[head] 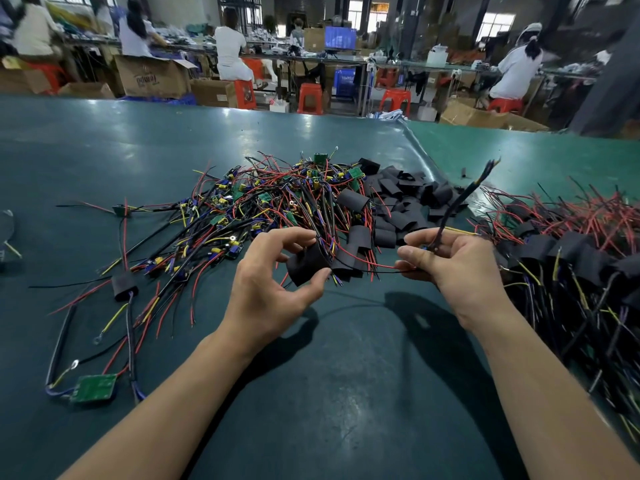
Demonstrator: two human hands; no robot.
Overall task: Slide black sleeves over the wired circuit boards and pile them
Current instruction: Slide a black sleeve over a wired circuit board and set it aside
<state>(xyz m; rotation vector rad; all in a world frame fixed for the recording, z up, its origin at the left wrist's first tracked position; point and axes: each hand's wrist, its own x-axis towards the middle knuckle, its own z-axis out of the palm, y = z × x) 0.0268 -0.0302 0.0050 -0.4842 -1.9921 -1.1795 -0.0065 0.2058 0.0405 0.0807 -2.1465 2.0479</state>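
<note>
Hands: left hand (273,271) grips a sleeve (306,266), right hand (453,261) pinches wires (460,199) (unsleeved boards (263,199) remain; finished pile (568,251) right).

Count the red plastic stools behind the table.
5, maybe more hidden: far left, under the seated worker, centre, right of centre, far right.

Single head view, looking forward-down, close over green table (329,393); workshop behind.
</note>
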